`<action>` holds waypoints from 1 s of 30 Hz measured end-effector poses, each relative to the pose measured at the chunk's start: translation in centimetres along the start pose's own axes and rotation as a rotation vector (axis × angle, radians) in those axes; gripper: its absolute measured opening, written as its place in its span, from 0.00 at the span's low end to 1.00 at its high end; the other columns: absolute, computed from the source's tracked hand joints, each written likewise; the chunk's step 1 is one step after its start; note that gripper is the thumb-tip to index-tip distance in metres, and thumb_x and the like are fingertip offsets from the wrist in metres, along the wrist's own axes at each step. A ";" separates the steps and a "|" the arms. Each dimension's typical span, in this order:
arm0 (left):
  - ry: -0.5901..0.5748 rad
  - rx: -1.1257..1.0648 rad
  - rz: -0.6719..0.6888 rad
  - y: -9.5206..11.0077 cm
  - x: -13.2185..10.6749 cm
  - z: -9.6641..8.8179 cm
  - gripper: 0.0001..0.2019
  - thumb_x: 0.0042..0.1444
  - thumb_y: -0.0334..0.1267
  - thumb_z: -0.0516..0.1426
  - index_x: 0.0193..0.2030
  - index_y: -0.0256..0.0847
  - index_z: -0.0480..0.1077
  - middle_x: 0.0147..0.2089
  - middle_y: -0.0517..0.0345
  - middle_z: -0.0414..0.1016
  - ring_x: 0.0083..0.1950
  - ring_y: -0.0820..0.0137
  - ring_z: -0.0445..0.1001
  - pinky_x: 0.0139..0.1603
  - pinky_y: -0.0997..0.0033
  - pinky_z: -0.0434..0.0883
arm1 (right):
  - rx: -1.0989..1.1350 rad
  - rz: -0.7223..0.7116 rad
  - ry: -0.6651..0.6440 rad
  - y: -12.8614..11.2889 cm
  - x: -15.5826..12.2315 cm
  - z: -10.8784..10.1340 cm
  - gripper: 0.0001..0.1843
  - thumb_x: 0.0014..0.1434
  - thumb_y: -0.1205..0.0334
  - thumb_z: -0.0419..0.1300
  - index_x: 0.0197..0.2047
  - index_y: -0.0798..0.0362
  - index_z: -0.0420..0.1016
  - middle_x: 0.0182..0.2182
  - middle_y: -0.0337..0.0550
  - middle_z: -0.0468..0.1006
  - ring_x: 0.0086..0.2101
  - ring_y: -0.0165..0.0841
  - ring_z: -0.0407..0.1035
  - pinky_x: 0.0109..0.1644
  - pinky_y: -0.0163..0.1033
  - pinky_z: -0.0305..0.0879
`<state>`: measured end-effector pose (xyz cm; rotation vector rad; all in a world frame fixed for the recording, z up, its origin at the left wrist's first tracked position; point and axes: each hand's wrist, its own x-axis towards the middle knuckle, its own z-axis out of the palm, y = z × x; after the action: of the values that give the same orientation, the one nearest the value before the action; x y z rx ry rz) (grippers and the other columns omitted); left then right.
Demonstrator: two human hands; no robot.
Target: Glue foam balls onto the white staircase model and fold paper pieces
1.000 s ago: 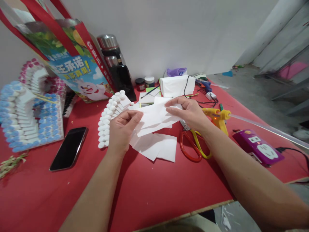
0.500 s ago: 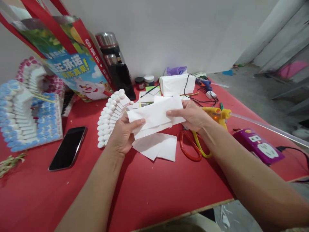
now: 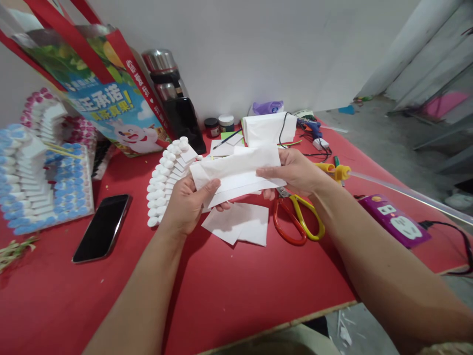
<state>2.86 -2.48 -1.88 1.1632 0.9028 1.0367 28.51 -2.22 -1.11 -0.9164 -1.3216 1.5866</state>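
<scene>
Between my two hands, above the red table, is a stack of white paper (image 3: 240, 172) with its upper sheet bent. My left hand (image 3: 192, 199) pinches the left end, thumb on top and fingers beneath. At the right end my right hand (image 3: 293, 172) grips it the same way, some fingertips showing below the lower edge. Loose white paper pieces (image 3: 240, 224) lie on the table under the held sheets. Scissors (image 3: 295, 217) with one red and one yellow handle rest just below my right hand. A fan-shaped row of white-tipped pieces (image 3: 166, 177) stands beyond my left hand.
A phone (image 3: 102, 228) and a blue-and-white craft piece (image 3: 48, 182) lie at left. Behind stand a shopping bag (image 3: 114, 108) and a thermos (image 3: 166, 74). At right are a yellow glue gun (image 3: 342, 172) with a long clear stick and a purple power strip (image 3: 393, 222) with its cable.
The top sheet has bent, and the held paper looks narrower and tilted. More fingertips show beneath it. The whole view has shifted slightly.
</scene>
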 end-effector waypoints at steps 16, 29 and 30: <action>-0.399 -0.207 -0.245 1.5 -0.8 -1.5 0.08 0.43 0.34 0.65 0.32 0.39 0.78 0.29 0.47 0.82 0.30 0.53 0.83 0.35 0.56 0.77 | 0.193 -0.053 -0.029 -0.6 -0.3 0.5 0.08 0.53 0.65 0.67 0.24 0.56 0.79 0.13 0.33 0.64 0.13 0.21 0.52 0.15 0.30 0.61; -0.609 0.013 -0.606 1.2 -1.5 1.1 0.19 0.58 0.53 0.67 0.42 0.37 0.76 0.32 0.43 0.85 0.22 0.65 0.81 0.21 0.75 0.72 | -0.028 0.010 -0.199 -0.3 -0.6 1.4 0.08 0.53 0.65 0.62 0.25 0.54 0.79 0.12 0.33 0.64 0.13 0.25 0.56 0.16 0.30 0.54; -0.608 0.033 -0.602 1.2 -1.5 1.1 0.17 0.58 0.51 0.67 0.41 0.37 0.77 0.31 0.45 0.85 0.22 0.66 0.80 0.21 0.76 0.72 | -0.043 0.015 -0.196 -0.2 -0.5 1.4 0.07 0.53 0.65 0.62 0.25 0.54 0.79 0.13 0.34 0.65 0.14 0.25 0.58 0.16 0.30 0.55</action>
<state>3.26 -4.13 -0.49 1.0470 0.7048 0.1571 27.44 -3.17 -0.67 -0.8139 -1.4921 1.6994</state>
